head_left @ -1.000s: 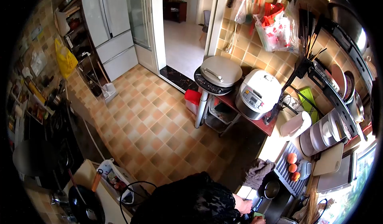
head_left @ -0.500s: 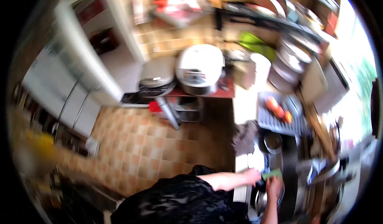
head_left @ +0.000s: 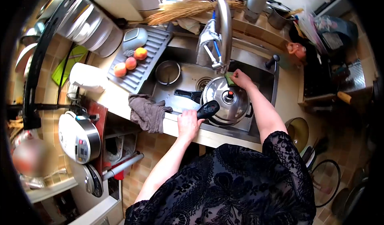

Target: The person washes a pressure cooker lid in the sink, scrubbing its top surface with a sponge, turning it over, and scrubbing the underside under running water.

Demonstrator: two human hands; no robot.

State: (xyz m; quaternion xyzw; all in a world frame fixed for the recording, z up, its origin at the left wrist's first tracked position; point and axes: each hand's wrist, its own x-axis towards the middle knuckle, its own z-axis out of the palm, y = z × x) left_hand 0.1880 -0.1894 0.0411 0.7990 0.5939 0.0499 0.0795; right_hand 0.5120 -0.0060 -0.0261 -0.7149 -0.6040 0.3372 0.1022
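Observation:
A steel pressure cooker (head_left: 224, 103) with a lid and red knob sits in the sink (head_left: 188, 79). My left hand (head_left: 189, 123) grips the cooker's black handle (head_left: 208, 109) at the sink's front edge. My right hand (head_left: 241, 80) presses a green sponge (head_left: 230, 79) against the far side of the lid, under the tap (head_left: 224, 33).
A small steel pot (head_left: 168, 72) stands in the sink's left part. A grey cloth (head_left: 148, 113) hangs over the counter edge. Three orange fruits (head_left: 130, 63) lie on the drain rack with a stack of bowls (head_left: 94, 25) behind. A rice cooker (head_left: 78, 137) is at left.
The view has swung from the kitchen floor and doorway down onto the sink. Both hands, earlier only at the frame's bottom edge, are now seen fully on the pressure cooker.

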